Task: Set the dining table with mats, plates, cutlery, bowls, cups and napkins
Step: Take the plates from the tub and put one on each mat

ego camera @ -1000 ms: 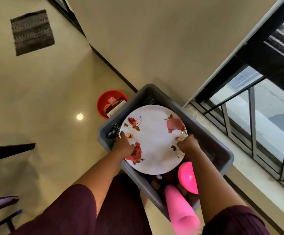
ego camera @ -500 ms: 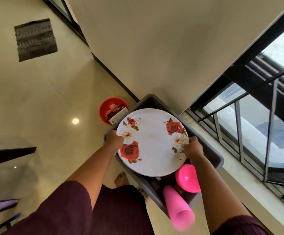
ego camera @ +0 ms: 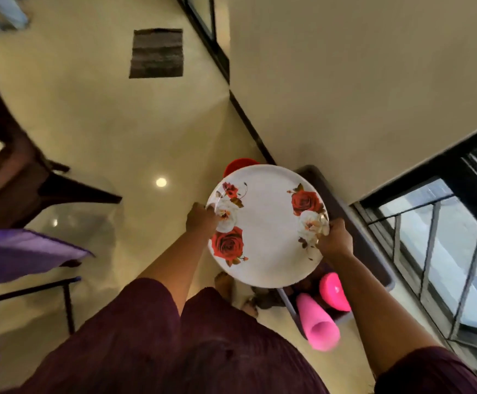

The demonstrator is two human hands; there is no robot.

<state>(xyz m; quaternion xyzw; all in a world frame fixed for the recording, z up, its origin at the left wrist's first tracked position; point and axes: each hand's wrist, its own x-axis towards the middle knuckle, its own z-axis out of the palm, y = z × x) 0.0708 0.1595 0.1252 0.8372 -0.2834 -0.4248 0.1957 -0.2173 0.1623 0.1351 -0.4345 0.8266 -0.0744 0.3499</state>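
A white plate [ego camera: 268, 226] with red and white roses is held flat in the air in front of me. My left hand [ego camera: 200, 221] grips its left rim and my right hand [ego camera: 334, 240] grips its right rim. Below and behind it on the floor stands a grey plastic bin [ego camera: 371, 245], mostly hidden by the plate. A pink cup [ego camera: 318, 322] leans out of the bin's near end, and a pink bowl [ego camera: 334, 291] sits beside it inside the bin.
A red bucket [ego camera: 238, 164] peeks out behind the plate. A glass-topped table with dark legs [ego camera: 69, 191] and a purple chair [ego camera: 24, 254] are at the left. A dark floor mat [ego camera: 156, 53] lies farther off. A wall and barred window [ego camera: 442, 251] close the right side.
Both hands have lifted the plate out of the bin, up and to the left. The view has swung left, bringing the table and purple chair into sight.
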